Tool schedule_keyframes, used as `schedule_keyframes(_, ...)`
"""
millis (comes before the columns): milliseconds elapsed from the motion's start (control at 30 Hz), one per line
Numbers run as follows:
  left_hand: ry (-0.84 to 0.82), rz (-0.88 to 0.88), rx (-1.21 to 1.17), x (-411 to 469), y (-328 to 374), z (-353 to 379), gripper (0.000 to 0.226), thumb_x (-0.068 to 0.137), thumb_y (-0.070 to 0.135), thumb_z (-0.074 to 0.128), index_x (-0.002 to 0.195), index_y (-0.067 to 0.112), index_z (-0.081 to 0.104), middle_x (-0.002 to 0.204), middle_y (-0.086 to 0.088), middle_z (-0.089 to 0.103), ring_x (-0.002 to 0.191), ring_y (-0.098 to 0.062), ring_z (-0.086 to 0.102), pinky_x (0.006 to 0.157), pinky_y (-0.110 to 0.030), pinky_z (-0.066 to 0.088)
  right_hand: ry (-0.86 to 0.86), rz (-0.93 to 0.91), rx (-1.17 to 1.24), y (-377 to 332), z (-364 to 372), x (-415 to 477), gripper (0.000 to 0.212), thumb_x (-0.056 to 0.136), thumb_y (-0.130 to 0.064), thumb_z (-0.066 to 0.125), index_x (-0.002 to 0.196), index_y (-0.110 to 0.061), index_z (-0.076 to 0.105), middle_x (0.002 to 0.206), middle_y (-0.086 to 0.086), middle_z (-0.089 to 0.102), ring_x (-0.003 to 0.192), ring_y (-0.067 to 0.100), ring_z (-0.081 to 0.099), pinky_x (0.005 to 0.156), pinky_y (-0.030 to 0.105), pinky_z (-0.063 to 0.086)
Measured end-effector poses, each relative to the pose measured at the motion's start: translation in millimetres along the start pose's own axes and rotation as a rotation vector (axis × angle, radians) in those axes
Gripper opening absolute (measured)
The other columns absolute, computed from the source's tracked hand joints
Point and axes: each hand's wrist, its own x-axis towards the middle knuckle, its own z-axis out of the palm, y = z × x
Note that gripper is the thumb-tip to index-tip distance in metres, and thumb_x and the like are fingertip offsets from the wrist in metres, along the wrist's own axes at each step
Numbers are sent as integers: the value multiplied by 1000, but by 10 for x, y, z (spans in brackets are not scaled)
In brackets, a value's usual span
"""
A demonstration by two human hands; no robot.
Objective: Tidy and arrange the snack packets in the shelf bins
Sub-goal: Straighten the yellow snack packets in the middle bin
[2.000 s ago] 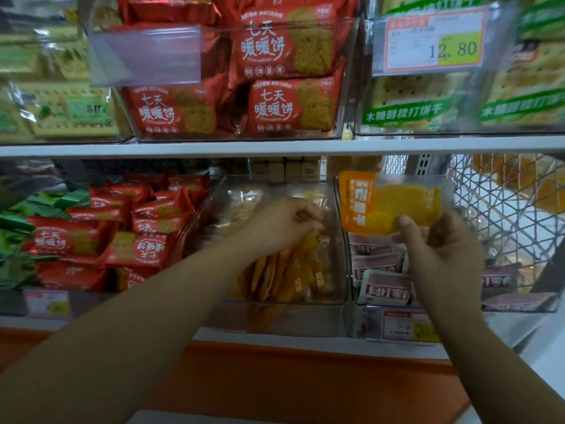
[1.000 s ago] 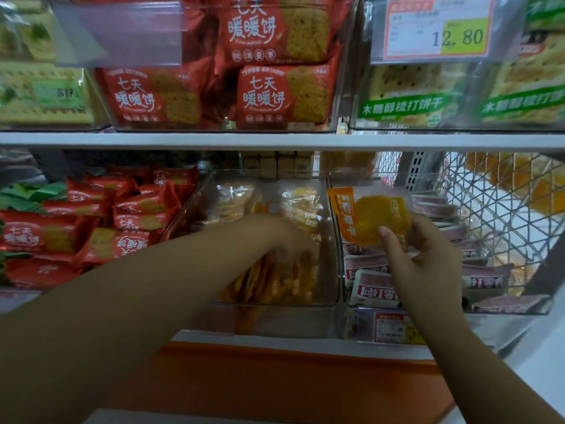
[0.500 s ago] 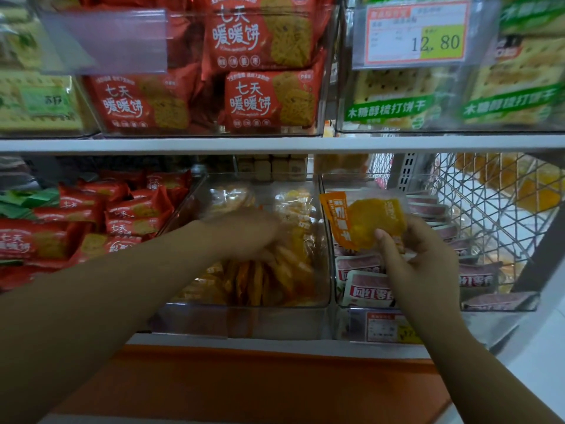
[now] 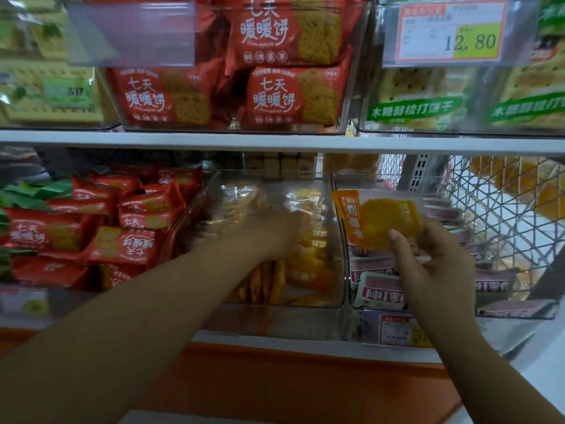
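The left hand (image 4: 275, 232) has gone deeper into the clear middle bin (image 4: 336, 228) than it was a moment ago. It now sits blurry on top of the orange packets (image 4: 272, 280) that stand on edge at the front of that bin. The blur hides the fingers, so nobody can tell if they are spread or pinching something. It looks like this hand is pushing the packets to make room.

The right hand (image 4: 437, 264) has hardly moved. It holds one dried mango packet (image 4: 379, 221) in the air, just above the next bin on the right (image 4: 345, 270), which is full of pink and white packets (image 4: 382, 290). The thumb presses on the front of the packet and the other fingers are behind it, so it is a pinch.

The packet faces the person, almost flat on. Its long side runs left to right, tipped a little. The orange strip with writing is at the left end, and the yellow mango piece shows at the right end, by the thumb.

The packet probably belongs in the middle bin with the other orange ones, so it likely needs to turn on edge to fit.
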Motion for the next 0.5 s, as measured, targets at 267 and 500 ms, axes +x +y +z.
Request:
schedule_keyframes(267,315,347,-262,-295,-40,54,12,83,32,66,94,29,67,103,11,49,106,-14,47,100,-38,32,14,-55,8,-64,21,3,15,87,-23,56,102,-26,58,83,-20,60,78,-8,58,64,7,42)
schedule_keyframes(500,-70,332,-214,-430,99,-52,39,82,63,51,106,37,67,119,11,30,120,-13,21,109,-40,14,12,-48,-1,-52,25,1,17,88,-22,56,103,-28,57,83,-20,59,80,-10,58,65,4,41)
